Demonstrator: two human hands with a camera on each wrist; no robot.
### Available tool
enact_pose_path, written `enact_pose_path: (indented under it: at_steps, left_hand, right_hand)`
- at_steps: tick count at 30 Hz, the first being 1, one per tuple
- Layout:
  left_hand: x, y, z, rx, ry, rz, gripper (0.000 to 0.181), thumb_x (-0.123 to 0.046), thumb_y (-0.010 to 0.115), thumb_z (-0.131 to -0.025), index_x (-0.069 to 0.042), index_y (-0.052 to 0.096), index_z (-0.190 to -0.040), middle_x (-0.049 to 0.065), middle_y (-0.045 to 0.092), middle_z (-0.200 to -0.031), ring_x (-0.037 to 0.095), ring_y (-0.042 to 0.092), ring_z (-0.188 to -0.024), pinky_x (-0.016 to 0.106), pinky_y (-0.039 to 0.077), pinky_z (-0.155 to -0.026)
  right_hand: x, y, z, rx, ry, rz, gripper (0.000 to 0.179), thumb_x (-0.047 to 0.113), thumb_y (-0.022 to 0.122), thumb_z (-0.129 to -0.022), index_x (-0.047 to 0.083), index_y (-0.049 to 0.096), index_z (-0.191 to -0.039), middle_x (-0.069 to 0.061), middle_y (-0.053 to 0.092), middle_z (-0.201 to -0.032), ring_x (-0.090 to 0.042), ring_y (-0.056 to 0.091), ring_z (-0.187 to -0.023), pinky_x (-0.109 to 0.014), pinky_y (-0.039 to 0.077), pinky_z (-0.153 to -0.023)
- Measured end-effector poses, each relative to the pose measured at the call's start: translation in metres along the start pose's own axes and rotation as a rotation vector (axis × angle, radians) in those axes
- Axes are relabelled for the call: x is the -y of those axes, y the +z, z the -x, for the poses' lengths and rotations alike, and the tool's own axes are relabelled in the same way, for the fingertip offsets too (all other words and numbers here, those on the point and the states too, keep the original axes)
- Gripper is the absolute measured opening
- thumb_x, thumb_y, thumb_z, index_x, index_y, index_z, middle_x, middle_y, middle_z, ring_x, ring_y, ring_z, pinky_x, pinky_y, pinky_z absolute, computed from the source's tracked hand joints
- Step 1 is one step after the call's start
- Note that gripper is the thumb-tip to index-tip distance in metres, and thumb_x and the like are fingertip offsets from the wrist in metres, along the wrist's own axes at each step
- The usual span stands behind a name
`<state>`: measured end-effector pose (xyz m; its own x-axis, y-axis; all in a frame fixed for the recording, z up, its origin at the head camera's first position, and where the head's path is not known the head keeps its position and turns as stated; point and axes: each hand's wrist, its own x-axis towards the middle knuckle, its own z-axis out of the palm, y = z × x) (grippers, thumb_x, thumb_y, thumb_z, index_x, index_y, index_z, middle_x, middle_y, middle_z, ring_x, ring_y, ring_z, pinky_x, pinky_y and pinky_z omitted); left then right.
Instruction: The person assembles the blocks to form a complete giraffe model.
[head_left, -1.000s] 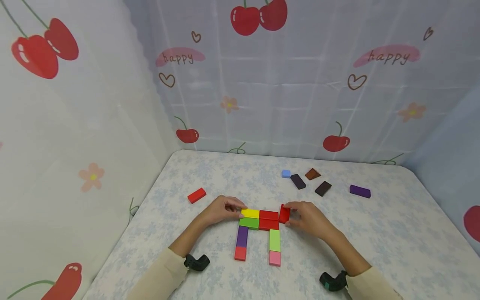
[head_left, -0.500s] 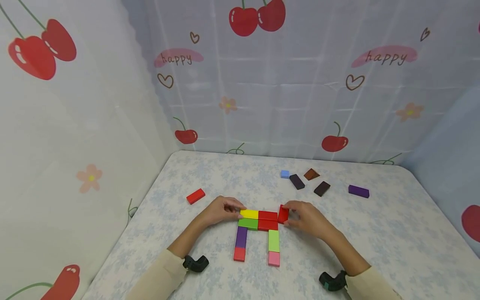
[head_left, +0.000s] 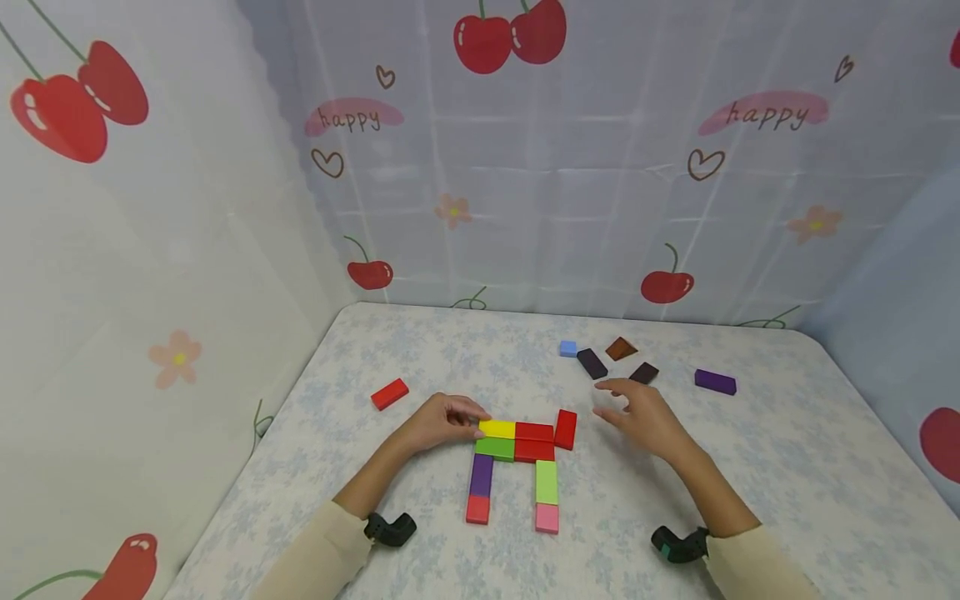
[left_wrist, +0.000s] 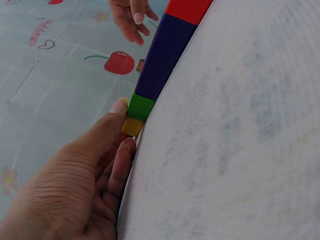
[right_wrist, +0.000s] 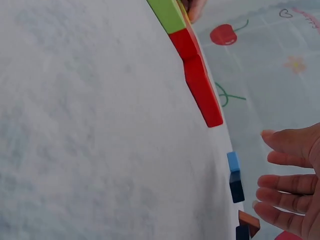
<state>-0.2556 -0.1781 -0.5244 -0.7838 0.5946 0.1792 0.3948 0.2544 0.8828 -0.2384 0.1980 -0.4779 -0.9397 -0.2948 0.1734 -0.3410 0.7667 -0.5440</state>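
My left hand (head_left: 442, 419) pinches the left end of a yellow block (head_left: 498, 429), thumb and fingertips at its corners. A green block (head_left: 495, 450) lies against its near side, and two red blocks continue both rows rightward. Below hang two columns: a purple block (head_left: 482, 475) over a red one, and a light green block (head_left: 547, 482) over a pink block (head_left: 547, 518). At the upper right corner a red block (head_left: 566, 429) stands crosswise, slightly slanted. My right hand (head_left: 647, 419) is off to its right, fingers spread and holding nothing; the right wrist view shows the same spread fingers (right_wrist: 285, 182).
Toward the back right lie a small blue block (head_left: 568, 349), a dark block (head_left: 592, 363), a brown wedge (head_left: 621, 348) and another dark block (head_left: 645, 372), partly behind my right hand. A purple block (head_left: 715, 382) sits farther right. One red block (head_left: 390, 394) lies at the left.
My right hand has let go of the crosswise red block and moved up and to the right, toward the dark blocks. The left hand stays at the yellow block.
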Motion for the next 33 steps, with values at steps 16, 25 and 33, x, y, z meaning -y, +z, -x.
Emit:
enact_pose_path:
  at_steps: [16,25,33]
  left_hand:
    - [-0.013,0.0,0.003,-0.01,-0.01,0.008,0.027,-0.004,0.08,-0.087,-0.001,0.077,-0.114,0.01,0.074,-0.106,0.014,0.057,-0.077,0.021,0.047,-0.067]
    - [-0.015,0.002,0.005,0.001,-0.027,0.004,0.027,-0.006,0.08,-0.088,-0.003,0.077,-0.114,0.009,0.074,-0.106,0.014,0.057,-0.076,0.021,0.047,-0.067]
    - [-0.014,0.0,0.003,-0.009,-0.017,0.001,0.027,-0.006,0.08,-0.087,-0.003,0.077,-0.115,0.008,0.074,-0.106,0.013,0.057,-0.076,0.021,0.047,-0.067]
  right_hand:
    - [-0.058,-0.026,-0.008,-0.134,-0.003,0.067,0.057,0.012,0.077,-0.09,-0.012,0.054,-0.137,-0.037,0.051,-0.138,-0.053,0.047,-0.128,-0.065,0.039,-0.103]
    - [-0.07,-0.025,-0.016,-0.074,0.026,0.143,0.051,0.012,0.08,-0.087,-0.011,0.062,-0.129,-0.035,0.057,-0.132,-0.053,0.053,-0.122,-0.063,0.043,-0.099]
    - [-0.076,-0.025,-0.023,-0.078,0.043,0.141,0.041,0.006,0.079,-0.086,-0.009,0.067,-0.123,-0.033,0.061,-0.126,-0.052,0.055,-0.119,-0.063,0.044,-0.097]
